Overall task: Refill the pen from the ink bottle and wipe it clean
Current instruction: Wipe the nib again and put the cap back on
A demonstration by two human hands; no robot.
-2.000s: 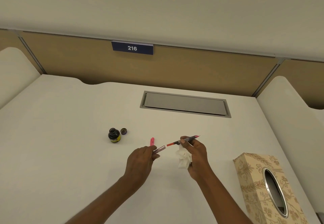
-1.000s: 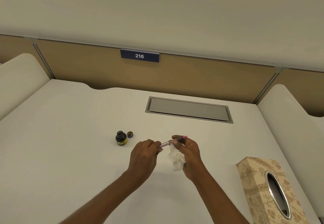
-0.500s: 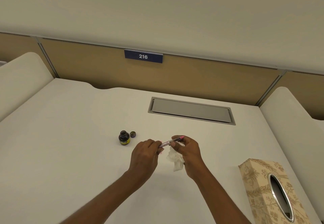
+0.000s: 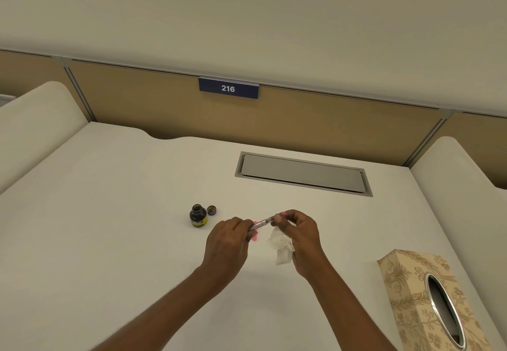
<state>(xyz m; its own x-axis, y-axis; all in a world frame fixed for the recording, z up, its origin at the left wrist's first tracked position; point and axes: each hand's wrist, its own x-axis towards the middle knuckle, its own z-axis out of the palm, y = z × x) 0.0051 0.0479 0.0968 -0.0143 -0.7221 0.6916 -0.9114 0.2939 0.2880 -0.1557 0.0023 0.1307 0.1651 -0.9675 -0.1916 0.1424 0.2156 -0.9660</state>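
Gripping slim translucent pen; crumpled tissue dangling.

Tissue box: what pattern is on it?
Tissue box: gold floral scrollwork on cream, seen in the head view.

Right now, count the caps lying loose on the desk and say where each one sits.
2. The bottle cap sits just right of the open ink bottle; the pink pen cap lies under the pen, partly hidden by the left hand.
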